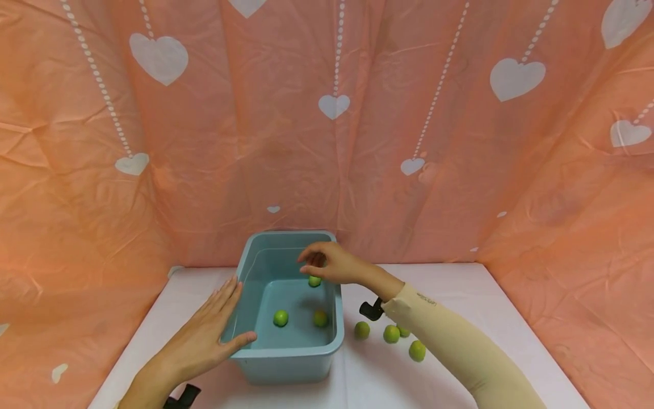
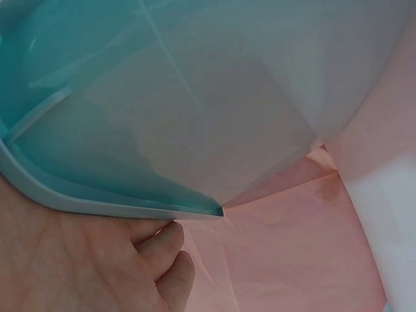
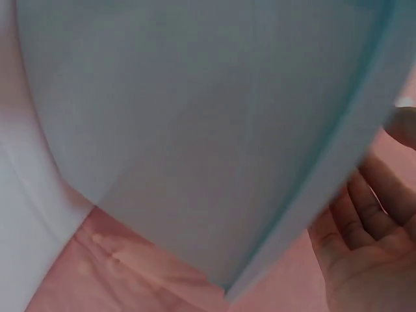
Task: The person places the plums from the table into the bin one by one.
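Note:
A blue-grey plastic bin [image 1: 286, 353] stands on the white table. My left hand [image 1: 204, 335] rests along its left rim, fingers straight and thumb over the near corner; the left wrist view shows that hand [image 2: 78, 253] right against the rim. Over the bin's right side is my right hand [image 1: 329, 262], its fingers loosely curved with no object seen between them. Just below those fingers is a green lime [image 1: 314, 281]. Two more limes lie on the bin floor, one lime [image 1: 281, 318] left of centre, another lime [image 1: 320, 318] in shade to the right.
Right of the bin, several limes [image 1: 391, 334] lie on the white table [image 1: 449, 307], partly beneath the right forearm. A pinkish-orange curtain [image 1: 378, 187] with white hearts hangs behind the table and along both sides.

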`<state>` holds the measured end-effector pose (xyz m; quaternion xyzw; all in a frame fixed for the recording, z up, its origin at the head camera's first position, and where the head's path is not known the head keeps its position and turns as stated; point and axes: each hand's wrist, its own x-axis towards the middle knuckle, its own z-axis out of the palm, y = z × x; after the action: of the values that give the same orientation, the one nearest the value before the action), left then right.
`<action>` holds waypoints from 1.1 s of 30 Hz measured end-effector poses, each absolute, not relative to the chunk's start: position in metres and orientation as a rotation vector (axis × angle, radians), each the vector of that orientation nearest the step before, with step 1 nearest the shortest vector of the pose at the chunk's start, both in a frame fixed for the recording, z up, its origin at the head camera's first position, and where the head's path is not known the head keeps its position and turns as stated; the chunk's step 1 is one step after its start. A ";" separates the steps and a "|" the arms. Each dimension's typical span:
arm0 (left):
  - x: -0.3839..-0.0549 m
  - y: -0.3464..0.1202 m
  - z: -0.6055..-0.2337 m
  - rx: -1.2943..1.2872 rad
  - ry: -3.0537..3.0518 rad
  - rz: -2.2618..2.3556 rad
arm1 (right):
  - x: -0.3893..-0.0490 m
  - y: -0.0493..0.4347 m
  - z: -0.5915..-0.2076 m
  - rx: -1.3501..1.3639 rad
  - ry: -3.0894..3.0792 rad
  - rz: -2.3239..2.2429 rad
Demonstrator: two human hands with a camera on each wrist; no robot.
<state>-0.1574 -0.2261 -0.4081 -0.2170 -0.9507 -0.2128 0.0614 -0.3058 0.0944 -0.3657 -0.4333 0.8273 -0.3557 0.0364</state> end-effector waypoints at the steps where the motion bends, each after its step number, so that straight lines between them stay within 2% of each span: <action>1: -0.158 -0.226 -0.408 -0.657 -2.877 -0.650 | -0.305 0.097 -0.364 -1.330 2.548 -1.105; 19: -0.158 -0.226 -0.409 -0.663 -2.862 -0.633 | -0.293 0.152 -0.365 -1.275 2.650 -1.305; 33: -0.158 -0.226 -0.408 -0.662 -2.879 -0.662 | -0.282 0.192 -0.396 -1.111 2.754 -1.259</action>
<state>-0.1580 -0.2263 -0.4080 -0.2183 -0.9494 -0.2183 0.0570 -0.2822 0.1924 -0.3961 -0.3441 0.8530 -0.3901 -0.0420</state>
